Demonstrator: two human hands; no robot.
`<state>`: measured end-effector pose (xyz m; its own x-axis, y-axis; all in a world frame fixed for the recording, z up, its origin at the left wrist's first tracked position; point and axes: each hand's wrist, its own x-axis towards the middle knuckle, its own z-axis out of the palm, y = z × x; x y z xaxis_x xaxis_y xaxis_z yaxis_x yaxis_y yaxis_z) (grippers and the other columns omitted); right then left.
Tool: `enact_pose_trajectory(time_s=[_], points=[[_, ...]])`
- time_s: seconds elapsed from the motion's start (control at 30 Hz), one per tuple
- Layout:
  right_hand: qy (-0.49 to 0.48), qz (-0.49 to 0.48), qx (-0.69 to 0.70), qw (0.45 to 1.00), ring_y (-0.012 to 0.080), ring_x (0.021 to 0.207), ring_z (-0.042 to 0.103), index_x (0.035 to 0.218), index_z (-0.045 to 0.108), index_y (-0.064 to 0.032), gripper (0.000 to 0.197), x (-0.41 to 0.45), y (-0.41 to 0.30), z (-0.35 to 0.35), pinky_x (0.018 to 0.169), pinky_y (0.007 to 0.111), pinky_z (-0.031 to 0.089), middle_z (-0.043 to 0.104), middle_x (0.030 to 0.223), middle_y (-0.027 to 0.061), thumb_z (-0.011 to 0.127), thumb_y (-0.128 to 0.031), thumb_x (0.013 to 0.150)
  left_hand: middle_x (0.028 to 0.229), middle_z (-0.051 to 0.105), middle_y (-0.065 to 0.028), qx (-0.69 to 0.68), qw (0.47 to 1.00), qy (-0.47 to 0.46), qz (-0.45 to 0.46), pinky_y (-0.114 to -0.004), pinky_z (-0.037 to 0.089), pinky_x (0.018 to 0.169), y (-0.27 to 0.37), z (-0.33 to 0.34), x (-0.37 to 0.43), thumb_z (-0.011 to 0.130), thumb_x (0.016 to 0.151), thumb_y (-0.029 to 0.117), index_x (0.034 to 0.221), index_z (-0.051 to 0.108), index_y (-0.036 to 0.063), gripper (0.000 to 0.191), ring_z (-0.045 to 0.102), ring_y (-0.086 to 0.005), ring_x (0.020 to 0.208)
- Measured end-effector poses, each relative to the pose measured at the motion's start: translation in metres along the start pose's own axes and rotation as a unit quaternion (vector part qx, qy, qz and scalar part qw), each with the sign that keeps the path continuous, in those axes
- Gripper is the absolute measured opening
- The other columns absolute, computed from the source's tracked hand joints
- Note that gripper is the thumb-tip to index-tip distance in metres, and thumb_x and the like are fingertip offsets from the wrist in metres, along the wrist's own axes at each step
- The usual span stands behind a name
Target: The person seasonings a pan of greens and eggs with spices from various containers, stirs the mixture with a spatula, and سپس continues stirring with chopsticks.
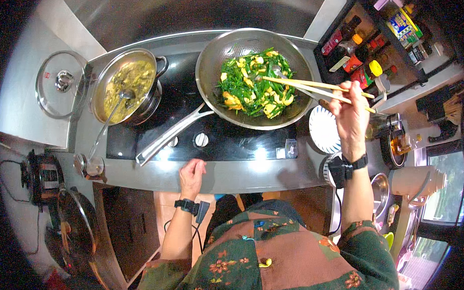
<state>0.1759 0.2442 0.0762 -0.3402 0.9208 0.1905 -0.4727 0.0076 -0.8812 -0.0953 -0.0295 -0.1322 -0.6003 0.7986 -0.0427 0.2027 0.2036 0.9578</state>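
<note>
My right hand point(350, 116) grips a pair of wooden chopsticks point(310, 84). Their tips reach into chopped green leaves mixed with pieces of scrambled egg point(258, 84) in a large steel wok point(213, 61). Below the chopsticks, a metal utensil point(305, 91) leans on the wok's right side, its head partly buried in the food. My left hand point(192, 175) is loosely curled at the counter's front edge, with nothing visible in it. Nearest to it is the wok's long metal handle point(174, 137), which it does not touch.
Left of the wok, a steel pot point(99, 76) holds yellowish soup and a ladle point(112, 109). A glass lid point(48, 90) leans beyond it. A striped plate point(323, 128) sits under my right wrist. Sauce bottles point(361, 73) fill the right rack. Stove knobs point(201, 139) face me.
</note>
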Motion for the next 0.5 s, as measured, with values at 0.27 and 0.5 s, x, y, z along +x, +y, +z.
enact_pose_trajectory(time_s=[0.27,0.5], points=[[-0.069,-0.003,0.101,0.992,0.01,0.067,0.052,0.088,0.052,-0.0071,0.024,0.007,-0.038,0.001,0.043,0.02,0.042,0.053,0.083,0.0029,0.048,-0.029,0.098,0.065,0.059,-0.0014,0.036,0.999,-0.006,-0.008,-0.024,0.043,0.057,0.002,-0.002,-0.003,0.053,0.092,0.017,0.082,0.062,-0.0003,0.022,0.053,-0.0085,0.06],[-0.148,-0.069,0.184,0.969,0.0107,0.046,0.041,0.078,0.043,-0.0088,0.031,0.019,-0.05,0.019,0.036,0.02,0.038,0.046,0.076,0.0077,0.04,-0.03,0.1,0.06,0.06,-0.0072,0.076,0.997,0.006,-0.01,-0.031,0.046,0.056,0.012,-0.002,-0.003,0.056,0.089,0.015,0.078,0.063,0.0011,0.019,0.059,-0.0179,0.056]])
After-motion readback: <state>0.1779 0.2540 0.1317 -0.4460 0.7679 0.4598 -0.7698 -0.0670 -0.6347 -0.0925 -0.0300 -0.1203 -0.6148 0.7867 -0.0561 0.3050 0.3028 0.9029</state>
